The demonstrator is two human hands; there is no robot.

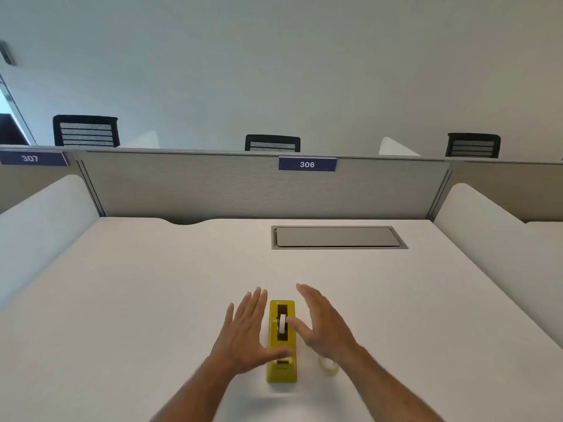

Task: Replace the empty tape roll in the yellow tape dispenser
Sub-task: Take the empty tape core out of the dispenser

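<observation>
While both hands, left and right, hover spread beside the yellow dispenser near the tabletop's front edge, the old core looks still seated; fresh roll waits untouched.

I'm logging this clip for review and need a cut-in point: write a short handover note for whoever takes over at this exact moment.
Left hand: open, empty, beside the yellow tape dispenser, thumb across its near part.
Right hand: open, empty, on the dispenser's other side, thumb near the white spool.
The dispenser stands on the white desk, spool seated in its slot. A clear tape roll lies on the desk just right of it, partly hidden by the right wrist.
Done: nothing visible.
Left: lift out the spool, fit the clear roll, reseat.
</observation>
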